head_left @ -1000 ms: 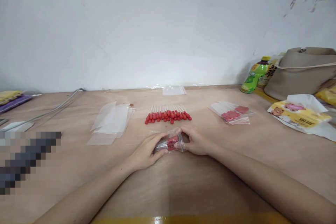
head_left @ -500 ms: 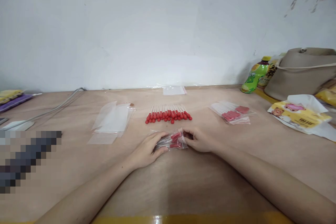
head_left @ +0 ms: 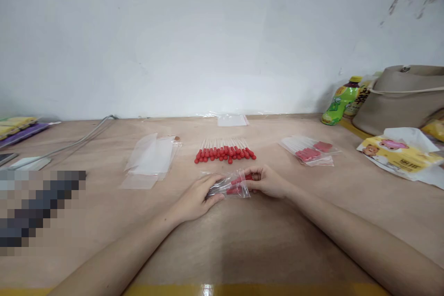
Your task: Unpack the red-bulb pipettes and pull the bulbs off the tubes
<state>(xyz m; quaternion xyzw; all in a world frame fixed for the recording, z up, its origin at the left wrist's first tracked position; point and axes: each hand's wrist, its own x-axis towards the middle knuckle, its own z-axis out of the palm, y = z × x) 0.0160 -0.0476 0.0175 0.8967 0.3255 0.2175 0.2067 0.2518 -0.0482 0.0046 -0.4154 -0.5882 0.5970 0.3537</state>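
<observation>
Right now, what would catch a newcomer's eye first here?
The red-tipped sticks stand out first, laid in a row mid-table. In front of them, the left hand holds a clear bag with more red tips inside, the right hand at its right end. At the back right, a green bottle stands near the wall.

Two hands (head_left: 197,198) (head_left: 272,182), one clear bag (head_left: 222,187) between them; far right, one green bottle (head_left: 339,102), one taupe bag (head_left: 395,108); red-tipped sticks (head_left: 226,151) overlap too much for me to count.
</observation>
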